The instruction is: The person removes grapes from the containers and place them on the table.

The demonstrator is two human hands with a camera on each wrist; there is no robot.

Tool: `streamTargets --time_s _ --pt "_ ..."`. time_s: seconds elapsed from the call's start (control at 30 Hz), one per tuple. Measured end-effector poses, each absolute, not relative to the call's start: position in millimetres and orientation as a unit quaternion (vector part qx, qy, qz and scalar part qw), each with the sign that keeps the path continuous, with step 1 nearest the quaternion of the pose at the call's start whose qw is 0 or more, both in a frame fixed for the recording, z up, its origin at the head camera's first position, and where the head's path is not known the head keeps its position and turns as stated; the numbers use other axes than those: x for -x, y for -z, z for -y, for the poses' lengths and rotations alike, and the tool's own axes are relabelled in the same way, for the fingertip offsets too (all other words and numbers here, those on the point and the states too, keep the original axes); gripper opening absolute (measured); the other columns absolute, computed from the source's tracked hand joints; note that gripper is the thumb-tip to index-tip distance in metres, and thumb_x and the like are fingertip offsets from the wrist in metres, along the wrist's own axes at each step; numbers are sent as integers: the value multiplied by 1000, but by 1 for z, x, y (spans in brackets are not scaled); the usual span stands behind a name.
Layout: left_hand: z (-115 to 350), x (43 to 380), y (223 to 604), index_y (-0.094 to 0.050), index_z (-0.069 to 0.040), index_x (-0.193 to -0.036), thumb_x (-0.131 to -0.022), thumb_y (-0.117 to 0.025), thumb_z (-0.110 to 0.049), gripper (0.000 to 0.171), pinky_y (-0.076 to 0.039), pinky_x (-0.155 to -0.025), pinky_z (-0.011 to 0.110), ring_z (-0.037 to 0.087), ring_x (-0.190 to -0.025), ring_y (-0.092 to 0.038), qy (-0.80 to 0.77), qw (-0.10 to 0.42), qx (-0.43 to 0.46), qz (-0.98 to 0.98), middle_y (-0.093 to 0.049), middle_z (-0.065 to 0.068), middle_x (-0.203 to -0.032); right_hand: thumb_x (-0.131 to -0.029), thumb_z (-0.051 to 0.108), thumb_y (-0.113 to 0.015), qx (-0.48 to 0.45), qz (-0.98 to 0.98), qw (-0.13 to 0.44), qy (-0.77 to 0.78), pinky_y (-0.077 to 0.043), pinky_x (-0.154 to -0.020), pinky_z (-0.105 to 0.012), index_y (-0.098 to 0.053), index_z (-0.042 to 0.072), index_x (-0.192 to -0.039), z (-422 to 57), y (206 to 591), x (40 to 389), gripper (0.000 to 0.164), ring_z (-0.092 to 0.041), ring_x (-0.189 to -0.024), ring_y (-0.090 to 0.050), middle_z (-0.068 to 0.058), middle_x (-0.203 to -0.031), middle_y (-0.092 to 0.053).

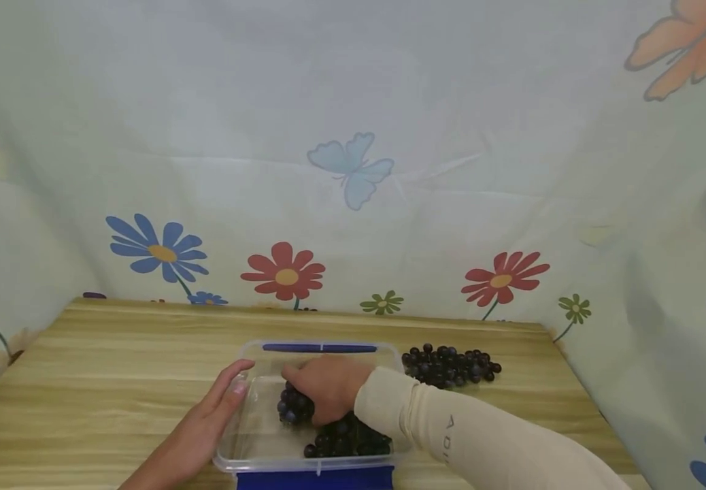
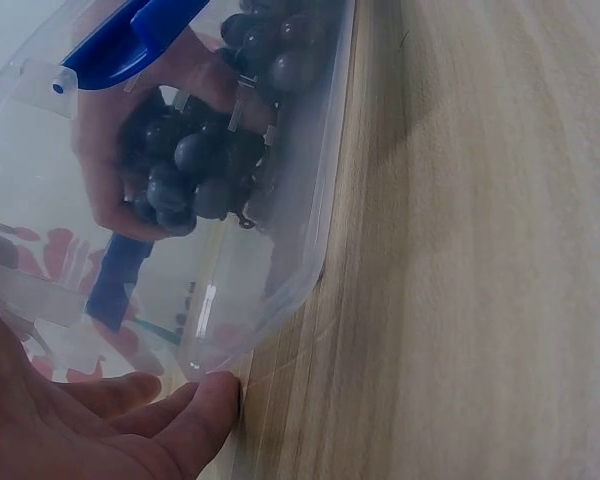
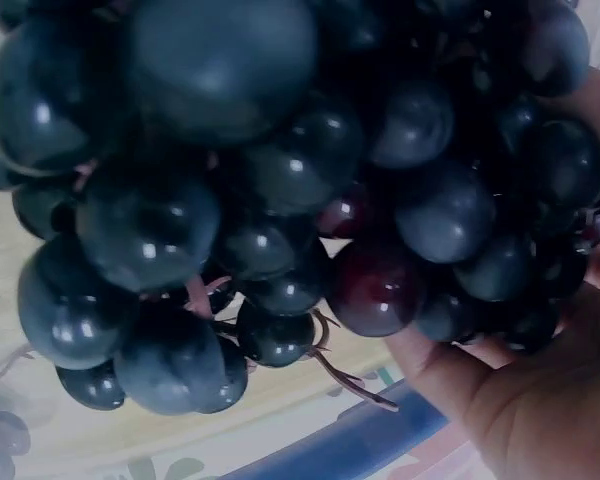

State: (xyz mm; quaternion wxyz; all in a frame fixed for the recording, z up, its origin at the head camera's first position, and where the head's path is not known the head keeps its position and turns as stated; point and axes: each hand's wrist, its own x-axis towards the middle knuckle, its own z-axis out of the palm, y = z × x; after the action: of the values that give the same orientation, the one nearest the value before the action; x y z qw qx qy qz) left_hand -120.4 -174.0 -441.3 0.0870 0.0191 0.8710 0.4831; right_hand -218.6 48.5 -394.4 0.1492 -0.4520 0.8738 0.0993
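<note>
Inside a clear plastic container [image 1: 261, 435] with blue clips, my right hand [image 1: 331, 388] grips a bunch of dark grapes [image 1: 294, 406]. Through the container wall the left wrist view shows fingers curled round this bunch [image 2: 195, 170]. More dark grapes [image 1: 347, 439] lie in the container's near right part, below the right hand. Against the outside of the left wall rests my left hand [image 1: 209, 415], its fingers extended along the side. Its fingertips [image 2: 215, 400] touch near a bottom corner. In the right wrist view, grapes [image 3: 445, 215] fill most of the picture, with the hand behind them.
Another bunch of dark grapes [image 1: 451, 366] lies on the wooden table [image 1: 114, 367], just right of the container. One blue clip flap [image 1: 316, 478] hangs down at the container's near side. A curtain [image 1: 237, 170] printed with flowers and butterflies encloses the table's back and sides.
</note>
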Motion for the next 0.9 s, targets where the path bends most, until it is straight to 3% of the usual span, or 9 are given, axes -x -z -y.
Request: streamTargets --time_s 0.1,0.3,0.6,0.8,0.9 --pt "175 120 441 -28 -41 -158 -111 -25 -59 50 -42 -106 76 53 -147 -41 -487 94 -15 -868 -36 22 -167 -83 33 -88 469 -868 136 -86 -54 -74 -22 -49 24 -122 -48 395 220 57 -7 -80 -66 8 -95 -69" --pt "175 120 441 -29 -39 -158 -112 -25 -58 51 -43 -105 76 55 -146 -42 -486 95 -11 -869 -36 24 -166 -81 34 -90 469 -873 127 -48 -56 -85 -22 -50 23 -124 -50 392 222 59 -8 -93 -69 7 -109 -73" --pt "175 122 441 -28 -41 -158 -111 -25 -60 51 -43 -104 77 56 -147 -40 -488 105 -8 -866 -35 24 -167 -83 34 -89 449 -881 142 -46 -57 -94 -24 -52 21 -128 -50 387 221 60 -7 -99 -68 6 -115 -72" --pt "174 122 441 -28 -43 -158 -110 -24 -63 52 -44 -103 76 56 -145 -43 -484 107 -3 -869 -35 25 -166 -83 55 -84 431 -882 157 -104 -56 -100 -24 -58 19 -134 -47 394 215 67 -9 -109 -69 5 -121 -70" --pt "174 122 440 -27 -43 -158 -110 -24 -63 52 -44 -103 77 57 -145 -43 -480 108 -2 -871 -35 25 -166 -81 59 -85 434 -881 142 -120 -56 -98 -24 -62 20 -128 -46 396 212 65 -8 -106 -69 6 -117 -71"
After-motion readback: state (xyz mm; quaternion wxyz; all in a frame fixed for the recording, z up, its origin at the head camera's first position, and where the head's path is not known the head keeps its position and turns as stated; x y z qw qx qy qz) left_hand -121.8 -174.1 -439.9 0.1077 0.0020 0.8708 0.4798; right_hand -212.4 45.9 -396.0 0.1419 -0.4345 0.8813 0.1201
